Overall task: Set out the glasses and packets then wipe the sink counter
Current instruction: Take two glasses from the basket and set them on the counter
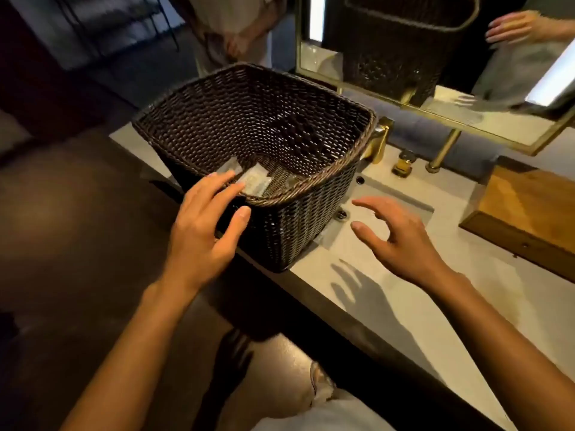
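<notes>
A dark woven basket (298, 231) stands on the pale sink counter (413, 306), partly over the basin. Clear packets (256, 181) lie on its bottom near the front rim. My left hand (202, 231) hovers at the basket's near rim with fingers spread, its fingertips just over the edge close to the packets, holding nothing. Over the sink basin (401, 200), my right hand (395, 234) is open with fingers apart, right of the basket and not touching it. No glasses are in view.
A gold tap (381, 141) and gold handle (403, 164) stand behind the basin. A wooden tray (529, 213) rests on the counter at right. A gold-framed mirror (435, 73) hangs behind. Another person stands beyond the basket.
</notes>
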Demonstrator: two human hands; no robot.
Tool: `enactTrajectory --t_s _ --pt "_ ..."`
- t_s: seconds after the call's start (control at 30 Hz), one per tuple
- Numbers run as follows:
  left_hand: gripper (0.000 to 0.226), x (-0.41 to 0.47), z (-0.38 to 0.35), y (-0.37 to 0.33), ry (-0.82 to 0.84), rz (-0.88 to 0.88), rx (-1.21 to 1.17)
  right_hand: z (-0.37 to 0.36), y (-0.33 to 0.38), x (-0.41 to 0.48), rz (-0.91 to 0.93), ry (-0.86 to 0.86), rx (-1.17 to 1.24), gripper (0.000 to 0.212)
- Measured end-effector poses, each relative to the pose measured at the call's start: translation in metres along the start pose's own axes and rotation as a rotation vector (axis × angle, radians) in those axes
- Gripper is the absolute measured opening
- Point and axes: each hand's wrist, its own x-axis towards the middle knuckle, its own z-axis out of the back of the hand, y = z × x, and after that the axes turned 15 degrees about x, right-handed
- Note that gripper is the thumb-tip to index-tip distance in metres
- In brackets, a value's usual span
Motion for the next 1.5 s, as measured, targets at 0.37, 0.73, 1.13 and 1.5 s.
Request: enactTrajectory --t_s 0.37,0.73,1.13,1.5 --pt "0.057 0.035 -0.035 0.022 0.153 0.105 0.146 -0.011 -0.005 0.128 0.308 0.011 -0.037 0.038" --pt "0.045 0.053 -0.040 0.019 0.216 0.286 0.136 -0.019 -0.011 0.131 0.355 0.040 -0.123 0.038" --pt "0.064 0.101 -0.021 0.011 0.847 0.252 0.393 0.000 0.013 0.151 0.166 0.455 -0.351 0.042" --pt "0.040 0.193 -0.116 0.016 1.112 -0.073 0.177 -0.042 0.001 0.292 -0.206 1.067 -0.302 0.026"
